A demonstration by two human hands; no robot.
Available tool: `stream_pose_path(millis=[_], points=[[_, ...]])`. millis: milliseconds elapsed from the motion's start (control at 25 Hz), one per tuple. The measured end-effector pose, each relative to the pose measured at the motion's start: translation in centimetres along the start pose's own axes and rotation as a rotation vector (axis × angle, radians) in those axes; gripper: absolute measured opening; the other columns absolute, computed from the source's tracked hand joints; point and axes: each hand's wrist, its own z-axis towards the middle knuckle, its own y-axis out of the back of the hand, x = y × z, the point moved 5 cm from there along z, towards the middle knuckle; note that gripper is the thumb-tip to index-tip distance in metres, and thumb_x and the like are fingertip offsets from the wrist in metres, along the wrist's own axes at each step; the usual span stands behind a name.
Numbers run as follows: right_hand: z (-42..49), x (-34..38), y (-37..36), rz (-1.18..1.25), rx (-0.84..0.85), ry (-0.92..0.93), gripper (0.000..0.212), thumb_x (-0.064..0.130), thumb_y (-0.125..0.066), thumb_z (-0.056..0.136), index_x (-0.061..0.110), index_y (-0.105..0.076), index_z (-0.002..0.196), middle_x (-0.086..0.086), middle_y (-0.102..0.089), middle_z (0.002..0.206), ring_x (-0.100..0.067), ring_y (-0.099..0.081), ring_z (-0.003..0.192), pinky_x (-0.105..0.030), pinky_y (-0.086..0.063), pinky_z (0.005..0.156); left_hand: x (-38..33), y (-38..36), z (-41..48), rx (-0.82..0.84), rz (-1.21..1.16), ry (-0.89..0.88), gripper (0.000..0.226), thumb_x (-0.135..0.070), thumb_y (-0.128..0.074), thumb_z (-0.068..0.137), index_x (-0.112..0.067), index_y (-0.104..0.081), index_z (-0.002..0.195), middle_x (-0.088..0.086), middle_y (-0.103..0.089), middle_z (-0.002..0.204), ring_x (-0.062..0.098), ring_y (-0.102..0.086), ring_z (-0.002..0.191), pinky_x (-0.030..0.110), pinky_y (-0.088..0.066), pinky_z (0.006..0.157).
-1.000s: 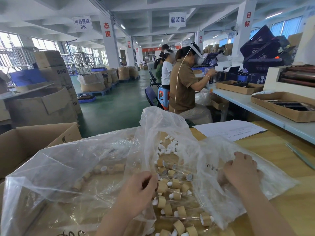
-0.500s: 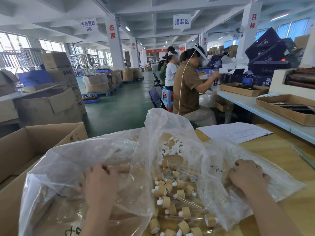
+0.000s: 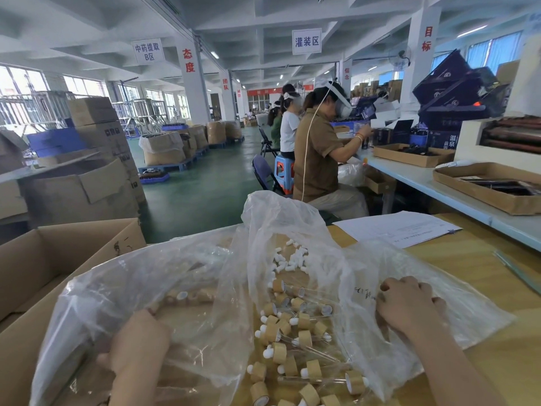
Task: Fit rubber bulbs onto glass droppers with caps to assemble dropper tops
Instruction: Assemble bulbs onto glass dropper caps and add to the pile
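A heap of tan caps with white bulbs and glass tubes, the assembled dropper tops [image 3: 282,344], lies on the table between two clear plastic bags. Loose white rubber bulbs [image 3: 289,260] lie behind the heap, under plastic. The left plastic bag [image 3: 164,276] holds more tan caps [image 3: 187,297]. My left hand [image 3: 137,344] reaches into this bag, and the film hides its fingers. My right hand [image 3: 409,306] rests on the right plastic bag [image 3: 366,271] with its fingers curled down into the film. What lies under them is hidden.
An open cardboard box [image 3: 58,259] stands at my left against the wooden table [image 3: 497,361]. A sheet of paper [image 3: 395,230] lies at the back right. Seated people [image 3: 319,159] work at a long bench ahead, with cartons and pallets across the green floor.
My left hand has moved from the heap of dropper tops leftward into the left bag. My right hand stays on the right bag. The camera has shifted slightly.
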Motion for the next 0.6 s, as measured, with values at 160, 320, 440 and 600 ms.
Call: stream_pose_path(millis=[160, 320, 440, 600], points=[[-0.4, 1.2, 0.1, 0.019, 0.033, 0.076, 0.013, 0.030, -0.042, 0.090, 0.031, -0.054, 0.095, 0.003, -0.047, 0.103, -0.022, -0.043, 0.112, -0.039, -0.033, 0.092, -0.5, 0.3, 0.2, 0.026, 0.001, -0.065, 0.039, -0.008, -0.051, 0.081, -0.019, -0.062, 0.117, 0.010, -0.055, 0.087, 0.029, -0.053, 0.087, 0.034, -0.042, 0.076], [-0.7, 2.0, -0.2, 0.093, 0.102, 0.159, 0.017, 0.019, -0.043, 0.090, 0.023, -0.041, 0.073, 0.006, -0.049, 0.077, -0.010, -0.047, 0.069, -0.026, -0.037, 0.061, -1.5, 0.2, -0.9, -0.076, -0.382, -0.140, 0.016, 0.005, -0.049, 0.078, 0.003, -0.065, 0.077, 0.019, -0.062, 0.069, 0.032, -0.056, 0.069, 0.039, -0.045, 0.065], [-0.9, 2.3, -0.4, 0.116, 0.145, 0.160, 0.021, 0.015, -0.044, 0.091, 0.019, -0.042, 0.071, 0.004, -0.048, 0.071, -0.009, -0.044, 0.061, -0.023, -0.034, 0.052, -2.4, 0.1, -1.9, -0.062, -1.328, -0.011, 0.039, 0.018, -0.031, 0.069, -0.007, -0.055, 0.049, 0.007, -0.060, 0.050, 0.022, -0.062, 0.054, 0.031, -0.054, 0.061], [-1.0, 2.5, -0.5, 0.141, 0.154, 0.159, 0.025, 0.013, -0.043, 0.093, 0.017, -0.041, 0.069, 0.001, -0.045, 0.067, -0.011, -0.041, 0.057, -0.023, -0.030, 0.050, -2.0, -1.1, -1.8, 0.217, -2.142, 0.426, 0.028, 0.007, -0.025, 0.059, -0.014, -0.042, 0.052, -0.004, -0.043, 0.044, 0.011, -0.046, 0.037, 0.039, -0.057, 0.062]])
